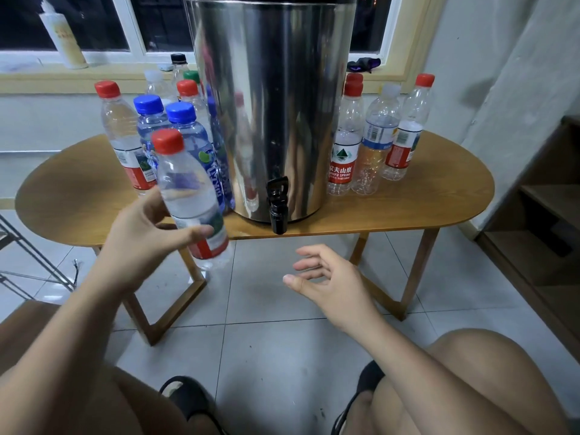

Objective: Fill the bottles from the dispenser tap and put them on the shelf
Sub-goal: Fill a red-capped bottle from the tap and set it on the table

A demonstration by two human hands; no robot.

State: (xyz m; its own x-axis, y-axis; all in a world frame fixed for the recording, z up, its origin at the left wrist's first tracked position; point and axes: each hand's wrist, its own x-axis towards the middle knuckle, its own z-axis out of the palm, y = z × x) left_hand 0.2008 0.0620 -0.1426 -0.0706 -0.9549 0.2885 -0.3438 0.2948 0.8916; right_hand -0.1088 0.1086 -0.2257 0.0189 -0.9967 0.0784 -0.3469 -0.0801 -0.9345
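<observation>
Red-capped clear plastic bottle [188, 189] is in your left hand [147, 227], gripped around its lower half. Your thumb lies across the red-and-white label and covers part of the print. It tilts with the cap leaning left. Its base hangs over the grey tiled floor [266, 309], just in front of the table's near edge. Water shows inside, though the level is hard to read. Your right hand [326, 277] is lower and to the right, in the air short of the table. It holds nothing, fingers spread and loosely bent.

Beyond your hands, the oval wooden table [78, 189] carries the stainless steel cylindrical dispenser [270, 105]. Its black tap [277, 202] juts over the near edge, right of the held bottle. The frame cuts off the dispenser's top.

Left of it stands a cluster of capped bottles [183, 127] with blue, red, white, green and black caps. The held bottle covers part of the front ones and the drum hides the back ones, so you cannot count them. Right of the dispenser, capped clear bottles [379, 136] stand together, one mostly hidden behind another.

At the far right, a dark wooden shelf [546, 196] is cut off by the frame edge. Farthest back, the window sill [37, 73] holds a white squeeze bottle [62, 36] at left and a dark crumpled cloth [365, 63] at right.
</observation>
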